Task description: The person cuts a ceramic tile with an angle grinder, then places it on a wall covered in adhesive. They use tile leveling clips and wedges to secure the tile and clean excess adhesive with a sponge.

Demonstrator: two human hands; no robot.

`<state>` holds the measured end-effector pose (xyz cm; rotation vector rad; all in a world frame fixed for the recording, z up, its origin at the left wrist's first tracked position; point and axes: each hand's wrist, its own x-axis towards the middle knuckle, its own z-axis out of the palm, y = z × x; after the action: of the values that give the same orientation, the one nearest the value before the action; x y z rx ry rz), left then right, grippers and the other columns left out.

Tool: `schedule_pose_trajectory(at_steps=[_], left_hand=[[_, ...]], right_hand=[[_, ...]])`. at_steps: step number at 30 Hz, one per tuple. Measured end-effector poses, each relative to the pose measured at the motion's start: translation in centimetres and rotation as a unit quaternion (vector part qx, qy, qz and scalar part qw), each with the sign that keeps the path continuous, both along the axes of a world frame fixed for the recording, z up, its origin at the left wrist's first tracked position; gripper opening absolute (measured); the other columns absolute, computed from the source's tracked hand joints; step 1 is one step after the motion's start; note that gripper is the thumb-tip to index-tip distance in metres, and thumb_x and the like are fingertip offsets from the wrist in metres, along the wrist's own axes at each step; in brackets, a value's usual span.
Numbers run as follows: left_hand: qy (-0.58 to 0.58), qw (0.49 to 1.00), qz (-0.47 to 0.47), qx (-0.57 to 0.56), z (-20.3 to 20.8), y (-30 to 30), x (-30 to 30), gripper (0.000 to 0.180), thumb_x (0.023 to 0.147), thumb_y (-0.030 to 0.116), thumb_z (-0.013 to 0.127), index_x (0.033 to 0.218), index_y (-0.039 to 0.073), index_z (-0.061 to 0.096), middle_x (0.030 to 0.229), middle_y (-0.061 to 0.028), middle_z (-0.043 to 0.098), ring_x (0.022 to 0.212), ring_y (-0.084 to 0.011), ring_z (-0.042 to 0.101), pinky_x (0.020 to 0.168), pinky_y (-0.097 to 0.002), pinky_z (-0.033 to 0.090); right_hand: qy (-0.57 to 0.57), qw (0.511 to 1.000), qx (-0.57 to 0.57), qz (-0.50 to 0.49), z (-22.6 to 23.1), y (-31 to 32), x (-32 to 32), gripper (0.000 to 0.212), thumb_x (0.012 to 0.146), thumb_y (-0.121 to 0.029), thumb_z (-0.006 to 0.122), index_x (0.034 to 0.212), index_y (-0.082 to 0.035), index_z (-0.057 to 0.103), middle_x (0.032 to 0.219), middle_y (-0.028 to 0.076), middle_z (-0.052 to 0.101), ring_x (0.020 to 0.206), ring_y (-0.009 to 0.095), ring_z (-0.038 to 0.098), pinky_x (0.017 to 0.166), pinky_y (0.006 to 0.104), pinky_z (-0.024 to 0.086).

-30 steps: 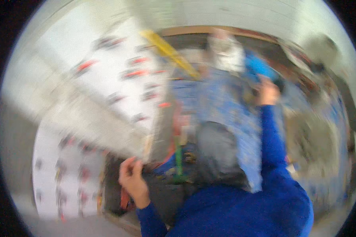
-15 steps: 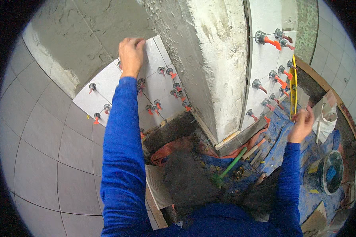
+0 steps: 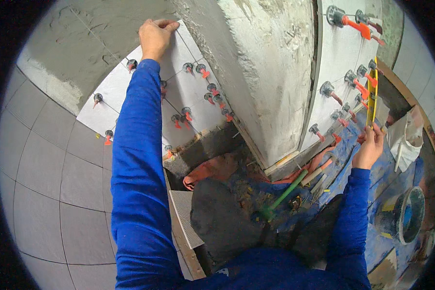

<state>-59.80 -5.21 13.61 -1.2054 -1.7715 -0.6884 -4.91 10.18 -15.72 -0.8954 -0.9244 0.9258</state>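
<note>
My left hand [image 3: 154,38] is at the top edge of a white wall tile [image 3: 182,47], its fingers bunched over the rim. Black round tile-levelling clips with orange-red handles, such as one clip [image 3: 201,69], sit along the joints of the tiles below. My left sleeve hides part of this tiled area. On the right, my right hand [image 3: 368,149] pinches the lower end of a narrow yellow spirit level [image 3: 372,99]. That level stands almost upright beside another tiled wall face [image 3: 319,113], which carries more of these clips.
Bare grey mortar [image 3: 106,29] lies above the left tiles, and a rough pillar corner [image 3: 270,87] juts between both walls. A green-handled tool [image 3: 287,189] lies on the blue sheet [image 3: 333,181]. A bucket [image 3: 406,217] and a white bag [image 3: 405,137] stand at right.
My right hand has closed on the lower end of the spirit level, where before it was apart from it. My left hand stays at the tile's top edge. The view has shifted slightly.
</note>
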Motion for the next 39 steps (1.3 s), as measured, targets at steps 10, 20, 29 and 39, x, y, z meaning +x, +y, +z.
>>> schedule_pose_trajectory(at_steps=[10,20,29,39], left_hand=[[-0.025,0.999,0.021,-0.008,0.1,0.7,-0.2,0.038,0.086,0.05,0.076,0.104,0.018,0.083,0.1,-0.0223,0.073,0.101,-0.0387,0.07,0.089,-0.0472,0.053],[0.007,0.999,0.051,0.001,0.0,1.3,-0.9,0.031,0.084,0.048,0.078,0.098,0.02,0.084,0.109,-0.0154,0.071,0.111,-0.0391,0.063,0.096,-0.0512,0.05],[-0.01,0.999,0.046,0.018,-0.2,1.2,-0.5,0.03,0.083,0.047,0.08,0.096,0.021,0.085,0.104,-0.0165,0.072,0.103,-0.0392,0.067,0.093,-0.0511,0.051],[-0.006,0.999,0.027,0.031,-0.2,1.0,-0.8,0.028,0.083,0.044,0.079,0.095,0.02,0.085,0.098,-0.02,0.073,0.098,-0.0396,0.069,0.088,-0.0502,0.052]], right_hand=[[0.004,0.999,-0.025,0.048,-0.6,-0.1,-2.1,0.035,0.093,-0.01,0.067,0.124,0.004,0.06,0.089,0.007,0.066,0.067,0.012,0.06,0.059,0.0267,0.047],[-0.003,0.997,-0.034,0.067,-0.4,-0.2,-2.2,0.033,0.094,-0.01,0.067,0.124,0.002,0.06,0.091,0.007,0.068,0.067,0.011,0.059,0.06,0.0261,0.046],[-0.022,0.997,-0.034,0.066,-0.4,-0.3,-1.5,0.034,0.094,-0.011,0.068,0.125,0.002,0.06,0.091,0.007,0.067,0.067,0.011,0.059,0.06,0.0259,0.047],[-0.032,0.997,-0.048,0.058,-0.7,0.0,-1.1,0.033,0.096,-0.014,0.066,0.126,0.0,0.062,0.092,0.006,0.069,0.068,0.01,0.058,0.06,0.0253,0.046]])
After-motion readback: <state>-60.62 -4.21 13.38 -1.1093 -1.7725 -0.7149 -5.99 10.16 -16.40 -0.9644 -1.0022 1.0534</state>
